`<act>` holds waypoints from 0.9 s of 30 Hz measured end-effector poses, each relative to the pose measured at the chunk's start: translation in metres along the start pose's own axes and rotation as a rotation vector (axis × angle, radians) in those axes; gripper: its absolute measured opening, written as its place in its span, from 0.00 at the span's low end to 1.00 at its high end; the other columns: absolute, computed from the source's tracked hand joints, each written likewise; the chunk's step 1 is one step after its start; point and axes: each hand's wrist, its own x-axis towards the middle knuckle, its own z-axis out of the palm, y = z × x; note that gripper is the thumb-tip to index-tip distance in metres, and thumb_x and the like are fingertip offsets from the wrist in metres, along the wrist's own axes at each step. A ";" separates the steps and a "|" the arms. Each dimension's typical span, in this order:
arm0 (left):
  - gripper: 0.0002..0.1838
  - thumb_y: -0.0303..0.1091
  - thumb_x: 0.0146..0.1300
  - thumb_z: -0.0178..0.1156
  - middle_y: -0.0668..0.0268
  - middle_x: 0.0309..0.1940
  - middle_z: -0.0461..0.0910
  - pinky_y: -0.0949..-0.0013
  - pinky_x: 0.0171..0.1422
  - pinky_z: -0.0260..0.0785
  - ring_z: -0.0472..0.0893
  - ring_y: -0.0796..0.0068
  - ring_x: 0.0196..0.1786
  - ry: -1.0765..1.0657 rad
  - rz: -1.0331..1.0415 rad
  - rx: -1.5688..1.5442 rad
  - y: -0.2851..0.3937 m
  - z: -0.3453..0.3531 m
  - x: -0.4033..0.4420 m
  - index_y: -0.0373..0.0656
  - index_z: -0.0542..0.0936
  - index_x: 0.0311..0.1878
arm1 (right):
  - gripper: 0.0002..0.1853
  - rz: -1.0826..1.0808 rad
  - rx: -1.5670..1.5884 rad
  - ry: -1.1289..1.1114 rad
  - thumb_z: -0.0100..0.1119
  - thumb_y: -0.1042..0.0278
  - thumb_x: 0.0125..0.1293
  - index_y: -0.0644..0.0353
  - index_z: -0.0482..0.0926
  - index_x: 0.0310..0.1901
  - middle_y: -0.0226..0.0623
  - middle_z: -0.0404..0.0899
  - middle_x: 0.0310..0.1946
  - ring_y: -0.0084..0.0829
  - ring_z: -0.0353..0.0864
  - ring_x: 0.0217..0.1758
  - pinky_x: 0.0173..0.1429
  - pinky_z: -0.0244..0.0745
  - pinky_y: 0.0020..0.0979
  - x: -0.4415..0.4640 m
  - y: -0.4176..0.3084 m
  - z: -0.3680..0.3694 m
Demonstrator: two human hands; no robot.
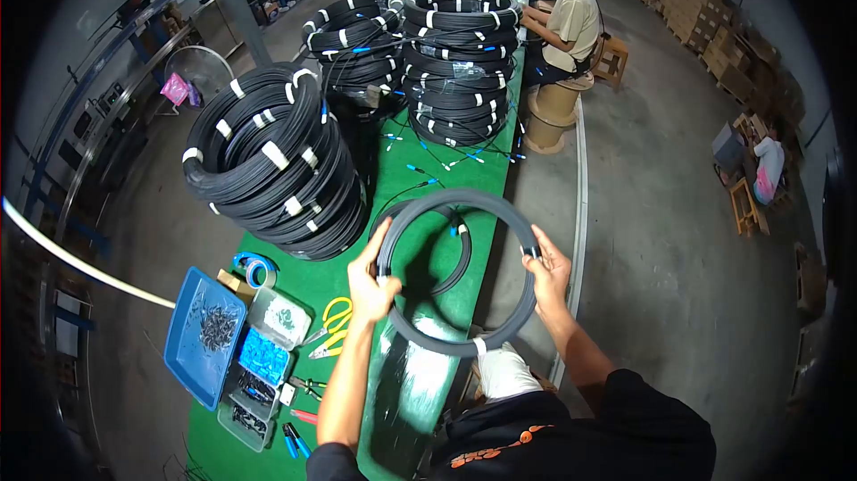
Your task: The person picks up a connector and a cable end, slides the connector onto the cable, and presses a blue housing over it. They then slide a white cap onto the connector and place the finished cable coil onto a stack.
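A black cable coil point(460, 197), bound with tape, is held up between my two hands above the table's edge. My left hand point(370, 283) is wrapped round its left side, and my right hand point(551, 274) grips the opposite side next to a dark tape band. White tape point(480, 347) shows at the bottom of the ring. Behind it, partly seen through the ring, another black coil point(465, 258) lies on the green table point(393, 164). Yellow-handled scissors point(336, 327) rest left of my left forearm.
Tall stacks of black coils point(268, 160) stand at the left and back point(460, 66). Blue tray point(203, 338), boxes of blue parts point(264, 354), tape roll point(261, 271) and pliers point(295, 441) lie at the front left. A co-worker point(571, 21) sits at the far right side.
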 end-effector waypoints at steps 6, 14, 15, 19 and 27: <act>0.51 0.08 0.35 0.52 0.59 0.70 0.74 0.78 0.70 0.62 0.73 0.75 0.69 -0.106 -0.058 0.000 -0.059 0.000 0.125 0.33 0.68 0.74 | 0.30 0.015 0.034 0.117 0.55 0.90 0.58 0.69 0.76 0.66 0.31 0.83 0.39 0.18 0.79 0.38 0.46 0.74 0.20 0.095 0.004 0.025; 0.49 0.09 0.38 0.50 0.60 0.69 0.75 0.76 0.70 0.61 0.74 0.73 0.69 -0.094 -0.359 0.062 -0.140 -0.032 0.175 0.34 0.67 0.74 | 0.32 0.100 0.072 0.148 0.56 0.91 0.54 0.67 0.78 0.65 0.23 0.80 0.35 0.12 0.69 0.28 0.31 0.62 0.17 0.161 0.082 0.069; 0.50 0.09 0.39 0.50 0.60 0.69 0.74 0.76 0.70 0.61 0.72 0.72 0.71 -0.120 -0.287 0.091 -0.163 -0.037 0.170 0.34 0.66 0.75 | 0.33 0.129 0.059 0.155 0.55 0.92 0.53 0.69 0.77 0.65 0.28 0.82 0.41 0.13 0.70 0.29 0.31 0.63 0.18 0.159 0.093 0.071; 0.51 0.08 0.38 0.48 0.54 0.76 0.64 0.70 0.83 0.41 0.58 0.65 0.81 -0.125 -0.383 0.036 -0.205 -0.045 0.135 0.29 0.61 0.76 | 0.33 0.226 0.008 0.145 0.54 0.93 0.53 0.70 0.77 0.64 0.35 0.82 0.56 0.13 0.74 0.36 0.36 0.68 0.18 0.140 0.142 0.059; 0.51 0.08 0.37 0.47 0.53 0.76 0.65 0.70 0.82 0.44 0.59 0.67 0.80 -0.145 -0.439 0.036 -0.212 -0.067 0.105 0.29 0.61 0.76 | 0.31 0.221 0.027 0.162 0.56 0.93 0.55 0.69 0.77 0.64 0.29 0.83 0.39 0.16 0.77 0.35 0.39 0.71 0.19 0.101 0.162 0.075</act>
